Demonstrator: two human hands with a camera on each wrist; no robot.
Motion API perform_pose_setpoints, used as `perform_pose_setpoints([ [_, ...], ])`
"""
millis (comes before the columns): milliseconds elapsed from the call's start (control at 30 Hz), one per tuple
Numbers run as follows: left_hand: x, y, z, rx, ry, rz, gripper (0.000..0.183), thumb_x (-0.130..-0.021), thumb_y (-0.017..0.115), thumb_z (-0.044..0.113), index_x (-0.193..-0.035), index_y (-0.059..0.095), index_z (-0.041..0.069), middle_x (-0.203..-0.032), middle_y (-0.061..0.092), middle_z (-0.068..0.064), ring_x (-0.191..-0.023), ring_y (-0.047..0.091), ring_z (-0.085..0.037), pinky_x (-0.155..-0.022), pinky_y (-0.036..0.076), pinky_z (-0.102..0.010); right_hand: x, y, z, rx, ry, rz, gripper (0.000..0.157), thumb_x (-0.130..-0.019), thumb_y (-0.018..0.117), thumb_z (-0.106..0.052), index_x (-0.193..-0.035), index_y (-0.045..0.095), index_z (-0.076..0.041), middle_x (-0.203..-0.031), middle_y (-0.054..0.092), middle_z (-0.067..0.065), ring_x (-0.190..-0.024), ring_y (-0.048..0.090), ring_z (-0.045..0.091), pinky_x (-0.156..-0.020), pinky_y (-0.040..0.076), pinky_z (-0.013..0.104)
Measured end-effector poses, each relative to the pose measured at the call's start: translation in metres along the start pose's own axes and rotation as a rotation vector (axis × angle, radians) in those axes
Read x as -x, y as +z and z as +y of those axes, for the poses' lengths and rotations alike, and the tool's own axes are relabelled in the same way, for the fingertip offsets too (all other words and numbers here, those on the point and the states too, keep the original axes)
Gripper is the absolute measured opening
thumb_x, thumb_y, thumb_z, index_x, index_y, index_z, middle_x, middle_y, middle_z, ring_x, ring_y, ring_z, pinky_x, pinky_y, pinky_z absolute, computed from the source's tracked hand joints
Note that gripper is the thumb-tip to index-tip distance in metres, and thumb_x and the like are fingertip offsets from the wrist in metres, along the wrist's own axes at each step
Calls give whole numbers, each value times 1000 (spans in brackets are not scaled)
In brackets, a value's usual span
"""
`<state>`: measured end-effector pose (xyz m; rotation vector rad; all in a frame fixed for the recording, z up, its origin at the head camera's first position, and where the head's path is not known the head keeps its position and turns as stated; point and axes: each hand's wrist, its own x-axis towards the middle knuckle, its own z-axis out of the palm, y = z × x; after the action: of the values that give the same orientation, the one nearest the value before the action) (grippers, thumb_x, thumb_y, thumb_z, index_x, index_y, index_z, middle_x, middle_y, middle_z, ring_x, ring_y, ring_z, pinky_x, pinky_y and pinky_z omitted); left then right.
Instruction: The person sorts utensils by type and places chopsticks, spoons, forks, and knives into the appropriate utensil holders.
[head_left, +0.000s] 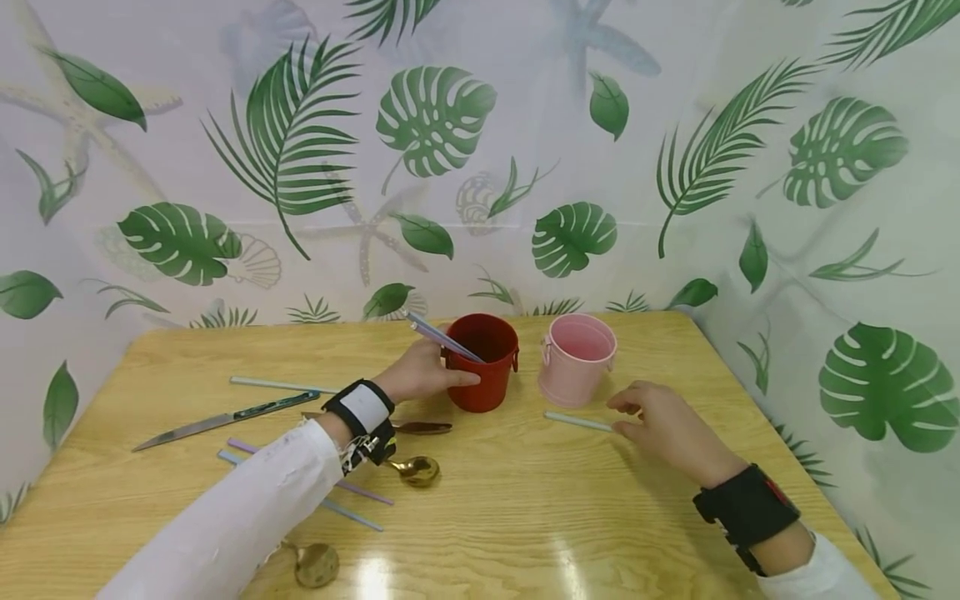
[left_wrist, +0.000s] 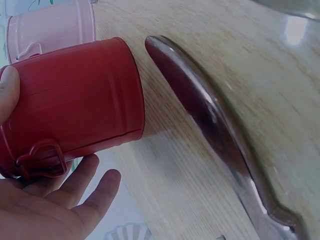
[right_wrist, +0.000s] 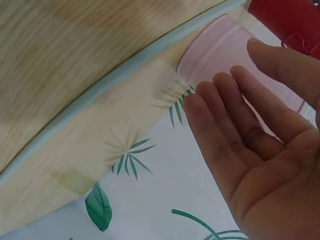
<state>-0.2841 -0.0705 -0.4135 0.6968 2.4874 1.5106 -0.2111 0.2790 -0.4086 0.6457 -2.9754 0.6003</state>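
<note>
My left hand point(head_left: 420, 371) holds the red bucket point(head_left: 487, 387) by its left side, thumb across the front and the other fingers around the far side. Two pale lilac-blue sticks, like chopsticks point(head_left: 442, 337), lean out of this bucket. To its right stands a pink bucket point(head_left: 572, 375). My right hand point(head_left: 663, 425) hovers by the right end of a pale green stick point(head_left: 577, 422) lying in front of the pink bucket. In the right wrist view the fingers of this hand point(right_wrist: 265, 145) are loosely extended, with nothing between them, beside the long pale stick point(right_wrist: 115, 75).
Left on the wooden table point(head_left: 480, 517) lie a knife point(head_left: 225, 422), a pale green stick point(head_left: 281, 384), purple point(head_left: 367, 493) and blue point(head_left: 352, 515) sticks, and two gold spoons point(head_left: 418, 472). A brown-looking metal knife point(left_wrist: 200, 115) lies near the red bucket. Leaf-patterned walls stand behind and right.
</note>
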Motion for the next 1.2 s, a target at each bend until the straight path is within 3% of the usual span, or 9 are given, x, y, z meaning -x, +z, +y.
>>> perform_pose_setpoints([
  [667, 0, -1, 3, 13, -6, -7, 69, -81, 79, 9, -141, 45, 3, -139, 54, -18, -125, 48, -32, -105, 41, -56, -17, 15, 6, 3, -41, -65, 17, -78, 77, 3, -95, 76, 1, -91, 73, 14, -83, 65, 25, -74, 59, 46],
  [1200, -1, 0, 2, 26, -19, -8, 69, -81, 79, 8, -141, 46, 4, -139, 54, -17, -126, 47, -31, -106, 39, -57, -20, 21, 7, 0, 4, -97, 11, -78, 77, 3, -88, 75, -2, -83, 72, 8, -74, 62, 18, -67, 59, 42],
])
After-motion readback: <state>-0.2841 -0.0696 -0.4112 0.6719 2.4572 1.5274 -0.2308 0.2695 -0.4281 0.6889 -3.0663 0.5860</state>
